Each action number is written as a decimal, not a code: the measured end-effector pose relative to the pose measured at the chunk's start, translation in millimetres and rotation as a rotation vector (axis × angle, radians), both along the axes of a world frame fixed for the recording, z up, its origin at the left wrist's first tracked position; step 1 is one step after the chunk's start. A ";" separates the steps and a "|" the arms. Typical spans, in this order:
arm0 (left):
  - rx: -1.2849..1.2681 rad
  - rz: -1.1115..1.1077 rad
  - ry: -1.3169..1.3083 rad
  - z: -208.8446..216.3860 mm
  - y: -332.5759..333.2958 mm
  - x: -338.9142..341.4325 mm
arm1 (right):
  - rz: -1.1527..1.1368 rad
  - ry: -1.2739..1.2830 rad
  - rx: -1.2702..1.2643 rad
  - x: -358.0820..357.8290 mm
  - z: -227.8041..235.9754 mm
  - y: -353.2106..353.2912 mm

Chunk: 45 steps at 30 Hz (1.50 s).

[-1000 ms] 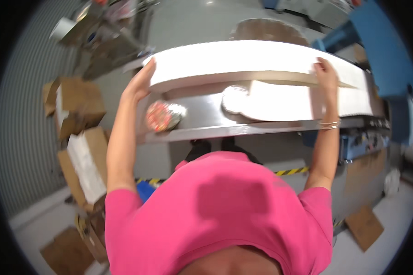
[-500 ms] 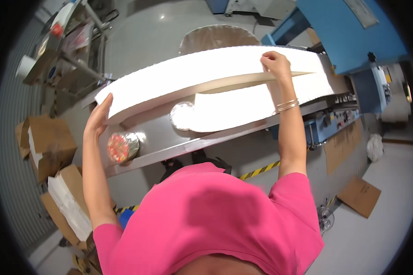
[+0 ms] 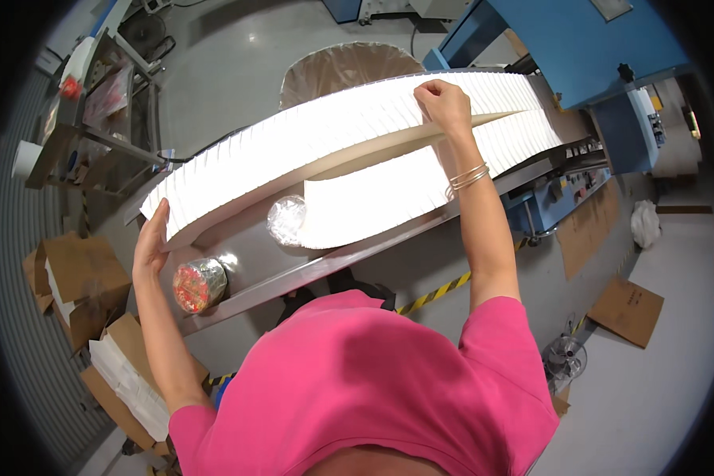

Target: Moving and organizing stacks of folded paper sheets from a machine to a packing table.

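A long curved row of thin white pieces, packed on edge like stacked paper (image 3: 293, 139), lies along a metal trough (image 3: 250, 258). My left hand (image 3: 149, 242) rests against the row's left end with its fingers stretched out. Over the row's right half is my right hand (image 3: 446, 107), its fingers curled into a pinch; whether a piece is between them is hidden. A second, shorter white row (image 3: 373, 202) lies on the near side, partly behind my right forearm. Touching its left end is a round clear-wrapped roll (image 3: 286, 220). Nearer my left forearm sits a foil-wrapped cylinder with a red-patterned face (image 3: 200, 284).
A large bin with a plastic liner (image 3: 341, 67) stands behind the trough. Blue machinery (image 3: 571, 47) adjoins its right end. Open cardboard boxes (image 3: 83, 278) stand at the left, beside a metal cart (image 3: 107, 119). A flat cardboard piece (image 3: 627, 311) lies on the right floor.
The whole view has shifted, so most things sit further left. Both hands keep about the same places on the long row. The white pieces' separate edges show more clearly now.
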State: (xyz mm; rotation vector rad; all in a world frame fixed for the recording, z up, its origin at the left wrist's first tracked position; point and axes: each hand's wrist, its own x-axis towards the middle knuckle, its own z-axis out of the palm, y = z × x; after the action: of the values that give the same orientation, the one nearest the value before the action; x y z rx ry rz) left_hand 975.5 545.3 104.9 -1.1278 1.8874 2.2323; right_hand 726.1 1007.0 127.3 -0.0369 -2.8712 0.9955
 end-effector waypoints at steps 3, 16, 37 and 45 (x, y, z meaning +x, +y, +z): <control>-0.005 -0.002 0.027 -5.3 -5.0 2.3 | -0.027 -0.006 0.001 -2.1 -0.6 0.4; 0.036 0.055 -0.031 -5.6 -6.4 6.7 | -0.021 0.000 -0.019 -7.1 3.6 4.1; 0.131 -0.005 -0.062 -17.0 -36.1 6.4 | 0.218 0.092 0.414 2.9 6.9 -3.6; 0.003 -0.098 -0.037 -10.7 -29.4 4.2 | 0.311 0.098 0.691 2.6 2.3 -21.3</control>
State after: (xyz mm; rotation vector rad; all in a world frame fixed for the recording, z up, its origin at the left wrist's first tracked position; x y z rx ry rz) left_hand 979.6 515.9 94.2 -1.0442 1.8818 2.1469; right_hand 728.7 985.8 129.7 0.5022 -3.0058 -0.0196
